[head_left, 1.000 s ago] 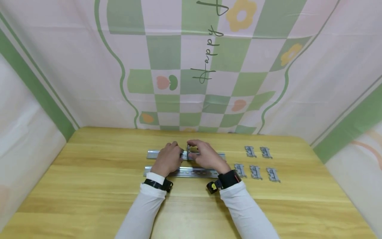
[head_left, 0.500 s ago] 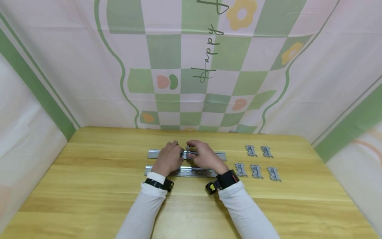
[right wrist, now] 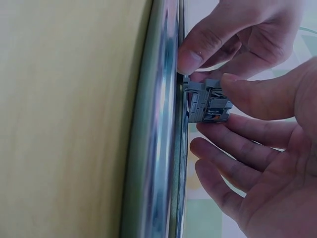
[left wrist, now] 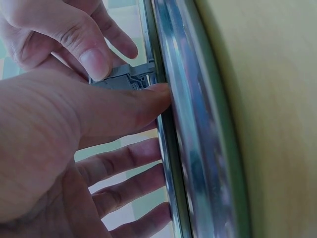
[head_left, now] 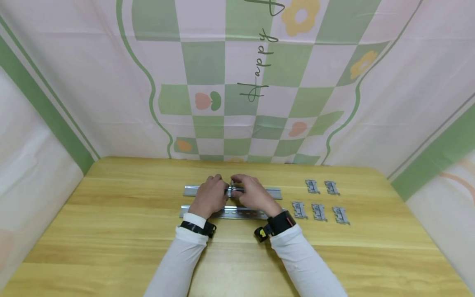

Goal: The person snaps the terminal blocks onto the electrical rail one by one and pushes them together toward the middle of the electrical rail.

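Note:
Two metal DIN rails lie across the table, a far rail (head_left: 273, 193) and a near rail (head_left: 230, 212). My left hand (head_left: 210, 197) grips the far rail, its thumb at the rail's near edge beside a grey terminal block (right wrist: 208, 101). My right hand (head_left: 254, 194) pinches that terminal block between thumb and fingers. The block stands upright at the far rail, its foot touching the rail. Whether it is clipped on cannot be seen. In the left wrist view, the left thumb partly covers the block (left wrist: 121, 78).
Several more grey terminal blocks lie on the right in two rows, with one block (head_left: 312, 186) in the back row and another (head_left: 319, 212) in the front row. Beyond the wooden table (head_left: 111, 231) hangs a patterned cloth (head_left: 241, 136).
My right hand and the terminal block have shifted slightly left along the far rail, and the gap under the right fingers has narrowed. My left hand stays in place.

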{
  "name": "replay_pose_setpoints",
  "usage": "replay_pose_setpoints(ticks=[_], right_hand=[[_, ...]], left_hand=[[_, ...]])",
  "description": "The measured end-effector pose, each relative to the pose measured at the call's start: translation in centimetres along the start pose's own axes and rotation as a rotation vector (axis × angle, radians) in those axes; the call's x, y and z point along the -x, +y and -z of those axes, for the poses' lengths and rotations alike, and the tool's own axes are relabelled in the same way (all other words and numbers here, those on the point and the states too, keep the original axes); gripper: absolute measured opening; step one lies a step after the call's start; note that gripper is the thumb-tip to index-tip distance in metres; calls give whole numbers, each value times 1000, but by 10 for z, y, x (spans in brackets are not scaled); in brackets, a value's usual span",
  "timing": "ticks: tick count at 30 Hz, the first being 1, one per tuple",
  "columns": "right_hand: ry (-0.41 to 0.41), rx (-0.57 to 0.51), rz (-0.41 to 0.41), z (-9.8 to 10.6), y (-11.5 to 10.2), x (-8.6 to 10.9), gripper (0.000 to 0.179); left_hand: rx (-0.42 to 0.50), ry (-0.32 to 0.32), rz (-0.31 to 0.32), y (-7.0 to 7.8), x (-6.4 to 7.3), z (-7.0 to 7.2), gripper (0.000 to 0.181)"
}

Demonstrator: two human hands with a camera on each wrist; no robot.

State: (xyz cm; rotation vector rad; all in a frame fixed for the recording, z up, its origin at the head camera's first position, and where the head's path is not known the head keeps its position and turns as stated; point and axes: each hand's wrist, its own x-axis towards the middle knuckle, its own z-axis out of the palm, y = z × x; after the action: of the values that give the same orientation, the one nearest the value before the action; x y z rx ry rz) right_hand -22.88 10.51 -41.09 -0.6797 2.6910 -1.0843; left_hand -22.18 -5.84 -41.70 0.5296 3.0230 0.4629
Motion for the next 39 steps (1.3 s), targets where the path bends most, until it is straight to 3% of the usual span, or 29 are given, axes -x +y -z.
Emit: replay_pose_setpoints(ticks=[17,30,39], right_hand=[[0,-16,-8,-1,1,-2,48],[40,92,18,-3,0,-3,46],[58,138,2,-6,-1,-2,46]], left_hand=[[1,14,-4,-1,0,0,16],[-6,24,-4,0,-1,1,15],[3,4,34,1,-1,1,19]])
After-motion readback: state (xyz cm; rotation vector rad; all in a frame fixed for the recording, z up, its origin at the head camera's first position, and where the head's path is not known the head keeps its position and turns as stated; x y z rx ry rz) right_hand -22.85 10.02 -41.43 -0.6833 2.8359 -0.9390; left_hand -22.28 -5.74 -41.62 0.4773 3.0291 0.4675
